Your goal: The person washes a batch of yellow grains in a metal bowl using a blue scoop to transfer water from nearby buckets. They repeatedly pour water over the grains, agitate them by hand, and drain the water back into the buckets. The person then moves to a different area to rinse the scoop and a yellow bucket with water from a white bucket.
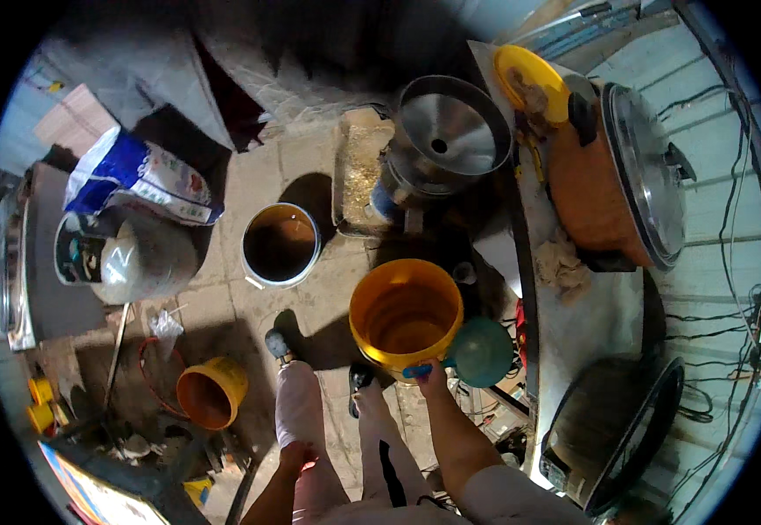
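Observation:
My right hand (433, 376) is closed around the handle of a green dipper (481, 353). The dipper's round bowl lies to the right of the hand, and a blue handle end sticks out on the left. Just beyond the hand stands a large yellow bucket (358, 331), and the hand is close against its near rim. Whether the hand also grips that rim, I cannot tell. My left hand (298, 457) rests on my left leg near the knee, its fingers blurred and mostly hidden.
A white-rimmed bucket (264, 283) with dark contents stands ahead. Beyond are a metal funnel-topped machine (452, 131) and a tray (338, 188) of yellowish bits. A smaller yellow bucket (233, 382) and gas cylinder (153, 262) stand left. A large lidded pot (582, 188) sits on the right-hand counter.

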`<state>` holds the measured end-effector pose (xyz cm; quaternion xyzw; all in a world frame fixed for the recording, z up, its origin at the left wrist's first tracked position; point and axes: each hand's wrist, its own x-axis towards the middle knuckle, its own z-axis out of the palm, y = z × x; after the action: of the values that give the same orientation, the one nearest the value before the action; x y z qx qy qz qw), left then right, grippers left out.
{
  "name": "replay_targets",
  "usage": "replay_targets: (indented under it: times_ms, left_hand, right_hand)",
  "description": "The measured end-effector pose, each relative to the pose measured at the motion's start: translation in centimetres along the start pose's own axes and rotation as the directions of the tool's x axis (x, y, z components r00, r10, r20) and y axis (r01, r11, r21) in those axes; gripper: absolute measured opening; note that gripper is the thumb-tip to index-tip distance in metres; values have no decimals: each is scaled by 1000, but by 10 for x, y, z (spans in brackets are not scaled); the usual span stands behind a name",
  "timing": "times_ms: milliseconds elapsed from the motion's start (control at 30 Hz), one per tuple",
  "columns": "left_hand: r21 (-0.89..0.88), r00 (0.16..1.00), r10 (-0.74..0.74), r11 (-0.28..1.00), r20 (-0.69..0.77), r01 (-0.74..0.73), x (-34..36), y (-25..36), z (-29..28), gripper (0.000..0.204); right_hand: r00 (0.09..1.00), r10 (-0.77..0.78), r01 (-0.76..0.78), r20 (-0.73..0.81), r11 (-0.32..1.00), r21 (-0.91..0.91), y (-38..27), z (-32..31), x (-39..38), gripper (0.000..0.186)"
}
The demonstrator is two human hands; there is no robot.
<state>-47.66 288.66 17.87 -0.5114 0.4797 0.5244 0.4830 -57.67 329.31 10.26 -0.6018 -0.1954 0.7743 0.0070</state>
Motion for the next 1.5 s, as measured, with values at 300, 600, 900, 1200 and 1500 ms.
replay_targets:
  times_ms: [300,600,900,1200,1500]
  left_hand:
    - [322,919,323,865,226,-384,96,51,-62,25]
    - [187,998,-9,982,-62,21,34,142,-43,26]
    - [205,999,20,978,39,-28,33,156,-61,29]
    - [373,951,200,885,235,-279,37,159,-84,25]
    - [139,971,25,988,239,-60,45,158,-82,25]
  right_hand:
    - [896,-209,80,392,944,321,14,22,90,22]
    - [962,-249,156,107,832,532,83,42,157,24]
    - [927,-257,318,-273,923,214,79,59,164,21]
    - [900,-179,360,-398,821,444,112,57,140,41]
    - [814,-237,293,-530,956,24,77,62,127,40]
